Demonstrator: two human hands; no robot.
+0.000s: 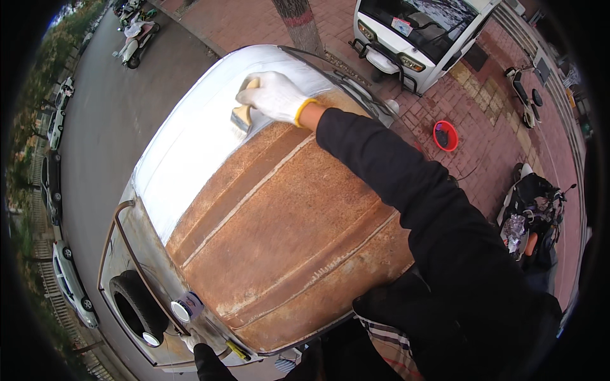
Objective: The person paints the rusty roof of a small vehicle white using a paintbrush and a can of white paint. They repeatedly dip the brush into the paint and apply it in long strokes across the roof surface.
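Note:
My right hand (272, 95), in a white glove with a yellow cuff, grips a paintbrush (243, 117) against the vehicle's roof, at the border between white paint (190, 152) and rusty brown metal (292, 228). My left hand (192, 340), also gloved, is low at left, closed on a rusty metal rail (123, 232) and partly hidden by my dark sleeve. Above it a paint can (187, 306) stands beside the rail, near a black tyre (121, 289) with a small white lid (150, 338) on it. A yellow item (237, 349) lies right of my left hand.
A white electric vehicle (406, 57) is parked on the brick pavement behind a tree trunk (295, 25). A red bucket (452, 136) and parked scooters (530, 216) are to the right. Along the road (101, 127) at left are parked cars (71, 282) and more two-wheelers (136, 44).

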